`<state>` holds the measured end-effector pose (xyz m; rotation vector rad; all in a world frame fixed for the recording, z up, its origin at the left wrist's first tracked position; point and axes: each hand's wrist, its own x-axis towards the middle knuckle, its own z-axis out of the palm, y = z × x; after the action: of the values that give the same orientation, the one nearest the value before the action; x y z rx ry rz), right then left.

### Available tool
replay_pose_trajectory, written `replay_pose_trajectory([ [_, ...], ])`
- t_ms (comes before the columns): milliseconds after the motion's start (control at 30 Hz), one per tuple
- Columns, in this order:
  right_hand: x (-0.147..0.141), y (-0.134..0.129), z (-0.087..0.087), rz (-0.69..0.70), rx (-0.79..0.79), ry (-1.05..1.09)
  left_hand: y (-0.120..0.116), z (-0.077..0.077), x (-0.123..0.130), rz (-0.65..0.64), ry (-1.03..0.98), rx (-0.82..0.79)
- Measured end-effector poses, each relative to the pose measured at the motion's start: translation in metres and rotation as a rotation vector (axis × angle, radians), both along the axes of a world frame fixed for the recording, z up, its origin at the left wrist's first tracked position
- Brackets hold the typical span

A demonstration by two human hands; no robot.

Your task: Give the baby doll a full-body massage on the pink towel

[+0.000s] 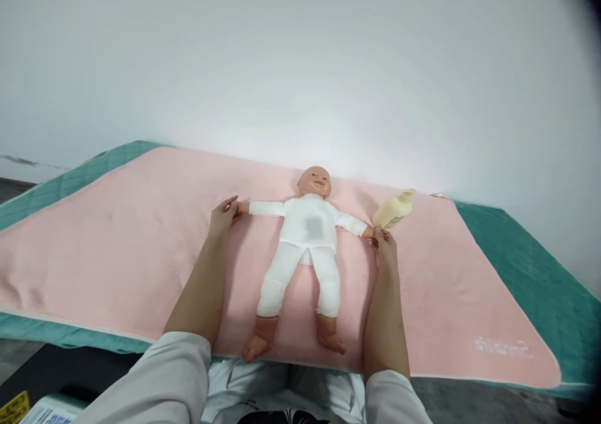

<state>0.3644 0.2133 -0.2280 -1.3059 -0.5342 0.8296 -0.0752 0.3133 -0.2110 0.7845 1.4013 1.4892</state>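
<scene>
A baby doll in a white top and white trousers lies on its back on a pink mat, its arms spread wide and its feet bare. With fingers closed, my left hand holds the doll's hand at the left. At the right, my right hand pinches the doll's other hand. A pale yellow bottle lies tilted on the mat just beyond my right hand.
Under the pink mat a green quilted cover shows at both sides. A pale wall rises behind. At the lower left are a black surface and a partly visible package.
</scene>
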Motion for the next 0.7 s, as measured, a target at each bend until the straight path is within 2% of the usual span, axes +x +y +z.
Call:
replay_pose_trajectory([
  [333,-0.006,-0.003,0.007,-0.086,-0.051,-0.088,-0.007,0.008,0.006,0.065,0.040,0.009],
  [700,-0.002,0.000,0.002,-0.087,-0.053,-0.062,0.001,-0.004,-0.002,0.012,-0.015,-0.001],
])
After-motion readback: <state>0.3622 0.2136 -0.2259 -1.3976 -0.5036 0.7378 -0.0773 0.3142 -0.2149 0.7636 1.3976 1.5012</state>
